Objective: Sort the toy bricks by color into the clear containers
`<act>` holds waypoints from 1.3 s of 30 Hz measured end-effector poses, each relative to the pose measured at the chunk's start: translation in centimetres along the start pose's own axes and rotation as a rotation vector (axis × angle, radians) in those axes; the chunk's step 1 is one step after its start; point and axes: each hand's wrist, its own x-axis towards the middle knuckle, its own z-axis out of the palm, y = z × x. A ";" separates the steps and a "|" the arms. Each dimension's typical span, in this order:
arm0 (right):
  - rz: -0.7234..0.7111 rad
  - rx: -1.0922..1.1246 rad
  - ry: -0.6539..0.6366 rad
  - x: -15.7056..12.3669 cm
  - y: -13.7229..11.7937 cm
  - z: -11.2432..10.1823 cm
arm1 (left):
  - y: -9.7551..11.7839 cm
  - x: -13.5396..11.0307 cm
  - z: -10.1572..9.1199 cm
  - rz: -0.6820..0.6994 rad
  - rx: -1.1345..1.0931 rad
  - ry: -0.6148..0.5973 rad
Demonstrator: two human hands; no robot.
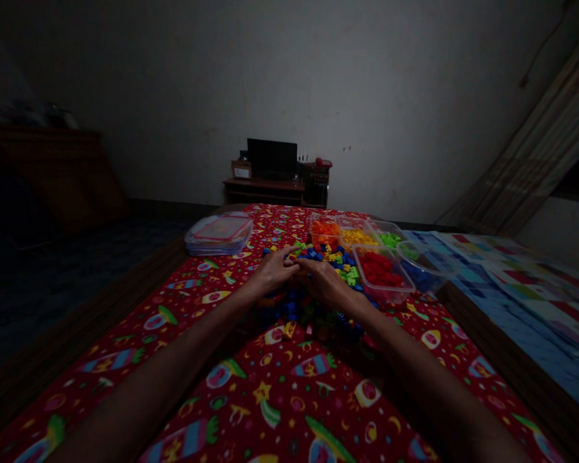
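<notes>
My left hand [273,272] and my right hand [322,281] meet over a heap of small mixed-colour bricks [313,302] on a red patterned cloth [280,379]. Both hands have their fingers curled together at the fingertips, pinching something small that the dim light hides. Behind the heap stand clear tubs of orange bricks [324,230], yellow bricks [356,237], green bricks [390,240] and red bricks [382,271], with a tub of blue bricks [427,270] at the right.
A stack of clear lids [219,234] lies at the back left of the cloth. A wooden edge [482,328] borders a second patterned sheet [525,283] on the right. A low shelf with a dark screen [273,159] stands against the far wall.
</notes>
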 end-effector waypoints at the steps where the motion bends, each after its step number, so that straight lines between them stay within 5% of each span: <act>1: 0.035 -0.006 0.011 -0.1 0.2 -0.1 | -0.2 0.0 -0.2 0.001 0.002 -0.013; 7: 0.167 -0.089 0.071 -0.3 1.2 -1.0 | -4.1 1.0 -3.0 0.074 0.322 0.205; 12: 0.154 -0.083 0.069 -0.2 1.7 -0.5 | -5.7 2.2 -2.1 0.065 0.334 0.037; 24: 0.307 0.008 0.132 0.2 1.0 -1.5 | -5.4 2.4 -2.3 -0.006 0.135 0.089; 29: 0.555 0.356 0.208 1.0 1.5 -1.5 | -3.6 2.4 -2.5 0.120 0.088 0.007; 34: 0.581 0.655 0.163 1.1 1.0 -1.7 | -1.0 1.3 -0.6 0.153 0.195 -0.106; 39: 0.575 0.534 0.151 1.0 1.7 -1.1 | -0.3 0.9 0.4 0.150 0.171 -0.120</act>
